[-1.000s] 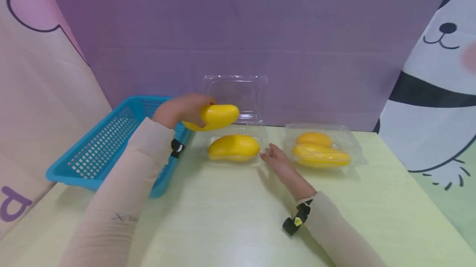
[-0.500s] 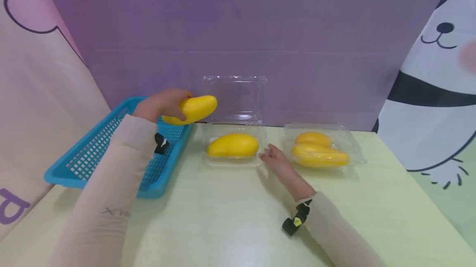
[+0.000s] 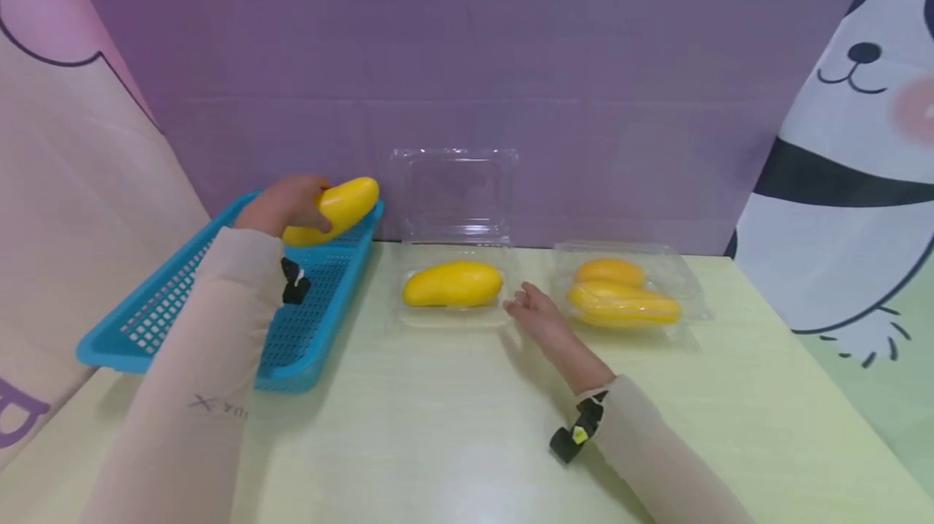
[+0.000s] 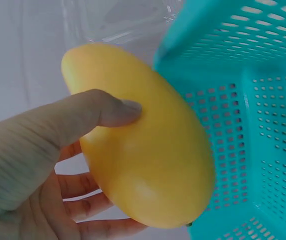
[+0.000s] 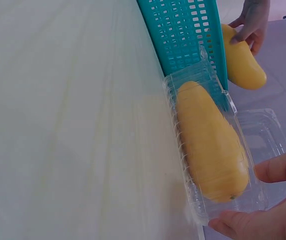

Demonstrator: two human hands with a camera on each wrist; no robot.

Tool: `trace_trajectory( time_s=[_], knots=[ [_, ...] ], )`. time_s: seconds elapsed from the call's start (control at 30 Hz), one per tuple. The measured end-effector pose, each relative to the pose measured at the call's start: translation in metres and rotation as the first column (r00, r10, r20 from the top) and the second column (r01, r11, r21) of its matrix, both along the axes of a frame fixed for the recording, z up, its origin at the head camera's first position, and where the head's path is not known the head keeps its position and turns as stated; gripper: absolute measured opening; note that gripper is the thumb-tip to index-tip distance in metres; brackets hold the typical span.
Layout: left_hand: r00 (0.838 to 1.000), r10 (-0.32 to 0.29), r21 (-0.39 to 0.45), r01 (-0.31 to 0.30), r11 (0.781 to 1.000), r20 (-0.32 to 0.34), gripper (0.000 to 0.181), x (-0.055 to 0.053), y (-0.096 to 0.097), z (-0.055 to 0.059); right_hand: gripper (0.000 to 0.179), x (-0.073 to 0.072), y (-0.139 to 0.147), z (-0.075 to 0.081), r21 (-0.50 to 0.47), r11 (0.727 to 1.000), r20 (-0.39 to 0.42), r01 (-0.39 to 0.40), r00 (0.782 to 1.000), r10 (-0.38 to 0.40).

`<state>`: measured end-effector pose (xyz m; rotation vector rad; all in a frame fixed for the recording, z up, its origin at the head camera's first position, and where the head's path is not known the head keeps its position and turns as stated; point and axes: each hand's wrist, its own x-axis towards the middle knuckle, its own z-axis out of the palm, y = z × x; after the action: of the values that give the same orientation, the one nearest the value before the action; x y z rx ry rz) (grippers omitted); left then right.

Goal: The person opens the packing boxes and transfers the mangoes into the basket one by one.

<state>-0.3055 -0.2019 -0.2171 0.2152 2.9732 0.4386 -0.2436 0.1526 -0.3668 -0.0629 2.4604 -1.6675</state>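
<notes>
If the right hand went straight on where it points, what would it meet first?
Likely the right end of the open clear container; whether the right hand already touches it is unclear.

Head camera looked forward and down across the table point(image 3: 438, 410), farthest back and widest. Left wrist camera faced the held mango point(image 4: 148, 150) close up, basket point(image 4: 208, 75) beside it. Right wrist camera looked along the clear box point(image 5: 253, 192), near; all three shared that mango and basket.
</notes>
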Motion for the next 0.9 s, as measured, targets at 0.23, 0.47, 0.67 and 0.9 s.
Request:
trace_trajectory(
  time_s=[0.23, 0.47, 0.67, 0.9],
  knots=[
    [0.998, 0.061, -0.006, -0.061, 0.998, 0.016, 0.064, -0.005, -0.012, -0.011, 0.067, 0.002, 0.0, 0.002, -0.003, 1.0, -0.023, 0.005, 1.0, -0.005],
    [0.996, 0.066, -0.055, -0.063, 0.997, 0.055, 0.062, -0.002, -0.025, -0.021, 0.073, 0.008, -0.002, 0.003, 0.013, 1.0, -0.016, -0.003, 1.0, 0.003],
    [0.994, 0.086, -0.064, -0.082, 0.995, 0.062, 0.062, 0.0, -0.031, -0.03, 0.068, 0.005, -0.002, 0.003, -0.025, 1.0, 0.018, 0.0, 1.0, 0.001],
    [0.985, 0.128, -0.06, -0.122, 0.991, 0.114, 0.06, 0.001, -0.044, -0.049, 0.069, 0.007, -0.005, 0.001, -0.032, 0.999, 0.027, 0.0, 1.0, 0.001]
  ],
)
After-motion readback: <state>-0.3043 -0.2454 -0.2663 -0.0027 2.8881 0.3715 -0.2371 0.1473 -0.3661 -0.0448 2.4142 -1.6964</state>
